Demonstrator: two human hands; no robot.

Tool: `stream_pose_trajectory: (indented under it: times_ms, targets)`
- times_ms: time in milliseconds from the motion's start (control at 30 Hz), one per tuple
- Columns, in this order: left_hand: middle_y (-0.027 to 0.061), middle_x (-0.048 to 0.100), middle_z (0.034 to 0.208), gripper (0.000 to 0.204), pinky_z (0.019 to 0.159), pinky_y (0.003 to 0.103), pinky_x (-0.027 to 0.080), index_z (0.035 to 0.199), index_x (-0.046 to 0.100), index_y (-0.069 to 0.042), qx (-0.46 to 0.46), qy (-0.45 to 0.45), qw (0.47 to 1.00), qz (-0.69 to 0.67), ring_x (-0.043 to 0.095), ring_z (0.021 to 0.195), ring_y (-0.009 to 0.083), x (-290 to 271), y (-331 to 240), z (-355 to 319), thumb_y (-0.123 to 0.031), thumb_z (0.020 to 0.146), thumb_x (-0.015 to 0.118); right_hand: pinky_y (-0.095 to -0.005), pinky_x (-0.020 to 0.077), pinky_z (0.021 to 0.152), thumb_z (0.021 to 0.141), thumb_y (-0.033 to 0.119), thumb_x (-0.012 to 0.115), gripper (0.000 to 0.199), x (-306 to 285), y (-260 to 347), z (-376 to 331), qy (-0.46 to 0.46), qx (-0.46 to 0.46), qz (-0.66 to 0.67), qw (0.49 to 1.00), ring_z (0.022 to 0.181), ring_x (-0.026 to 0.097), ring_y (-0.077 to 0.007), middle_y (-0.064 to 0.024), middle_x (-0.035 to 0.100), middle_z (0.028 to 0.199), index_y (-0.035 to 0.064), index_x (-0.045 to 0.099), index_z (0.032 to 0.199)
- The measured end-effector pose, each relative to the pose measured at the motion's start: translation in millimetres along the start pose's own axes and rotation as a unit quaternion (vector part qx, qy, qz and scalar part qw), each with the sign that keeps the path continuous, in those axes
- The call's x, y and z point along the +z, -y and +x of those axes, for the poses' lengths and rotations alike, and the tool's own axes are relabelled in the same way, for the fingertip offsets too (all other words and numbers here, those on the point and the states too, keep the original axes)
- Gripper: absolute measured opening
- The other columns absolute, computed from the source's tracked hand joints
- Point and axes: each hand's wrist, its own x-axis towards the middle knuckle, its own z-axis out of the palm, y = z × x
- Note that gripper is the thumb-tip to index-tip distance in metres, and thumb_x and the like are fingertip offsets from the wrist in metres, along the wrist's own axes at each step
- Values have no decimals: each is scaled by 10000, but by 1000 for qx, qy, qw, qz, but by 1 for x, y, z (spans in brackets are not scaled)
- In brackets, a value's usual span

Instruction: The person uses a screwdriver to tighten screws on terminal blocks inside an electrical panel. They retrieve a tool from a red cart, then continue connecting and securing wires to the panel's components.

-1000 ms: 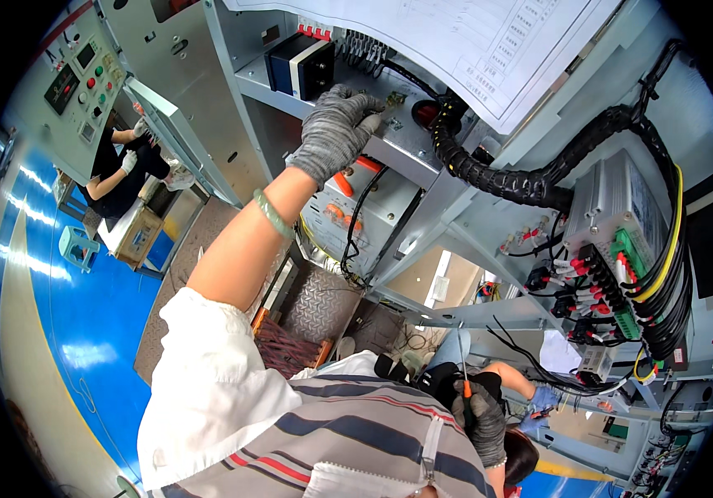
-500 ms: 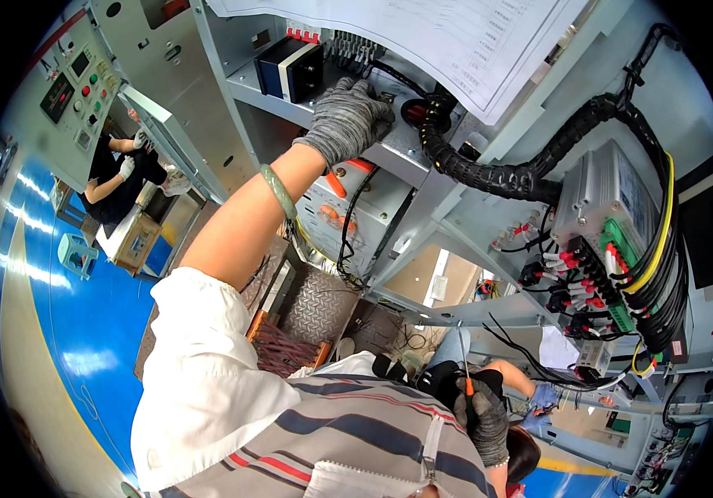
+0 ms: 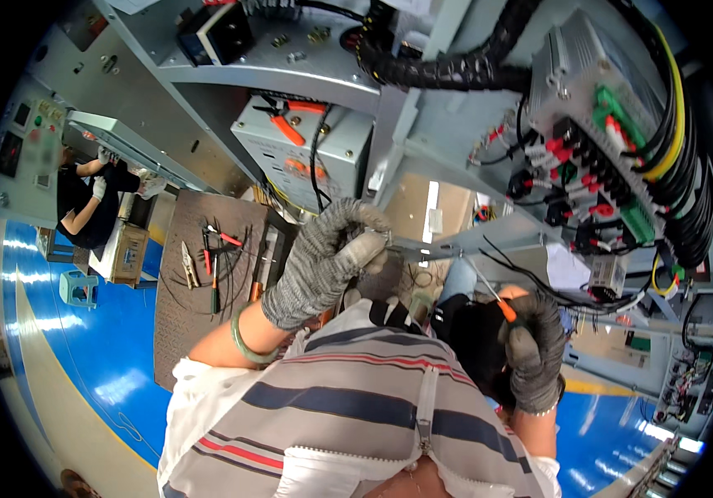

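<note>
We see a brightly and evenly lit workshop scene inside a circular fisheye field with black corners. Straight cabinet edges [image 3: 306,79] bend strongly toward the rim. Overhead lamps leave white glare streaks on the glossy blue floor [image 3: 82,365]. Shadows stay soft beneath the metal shelf [image 3: 290,62]. The centre is sharp; the person at the left [image 3: 87,207] and the rim look slightly blurred.

The left hand [image 3: 323,266] is now down from the upper shelf [image 3: 290,62], close to the chest.
</note>
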Motion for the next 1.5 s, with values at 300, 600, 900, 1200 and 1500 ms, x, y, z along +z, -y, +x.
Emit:
stream_pose_trajectory:
  times_ms: [300,600,900,1200,1500]
  targets:
    - [83,658,872,337,662,273,509,1221,626,-12,-92,-3,986,-137,608,712,132,18,35,-38,-218,956,664,-330,537,823,919,227,665,284,5,6,4,9,-108,-148,983,873,678,-205,-104,715,985,-3,706,1080]
    - [127,704,982,366,667,267,504,1275,623,-36,-112,-12,986,-127,608,740,134,20,34,-49,-179,945,686,-286,487,712,901,363,699,387,2,11,-9,5,18,-89,996,756,618,-142,-56,683,827,-2,719,1027]
    - [148,704,972,346,673,293,520,1272,614,-22,-78,12,995,-63,618,731,148,22,31,-48,-156,958,670,-305,517,791,914,393,706,416,-4,8,-8,20,56,-60,996,832,647,-158,-72,712,891,3,723,1056]
    - [139,696,962,346,675,297,535,1242,623,28,-115,19,991,-67,633,714,150,24,23,-44,-149,948,672,-270,470,606,852,386,761,407,-3,7,-4,-7,3,-99,995,638,601,-123,-48,677,771,-1,722,972]
    - [99,670,934,389,666,284,541,1264,620,35,-186,37,969,-162,639,731,143,23,24,-49,-207,961,648,-328,547,776,806,89,715,222,-16,19,10,74,-71,-172,980,826,705,-233,-113,714,879,13,724,1014]
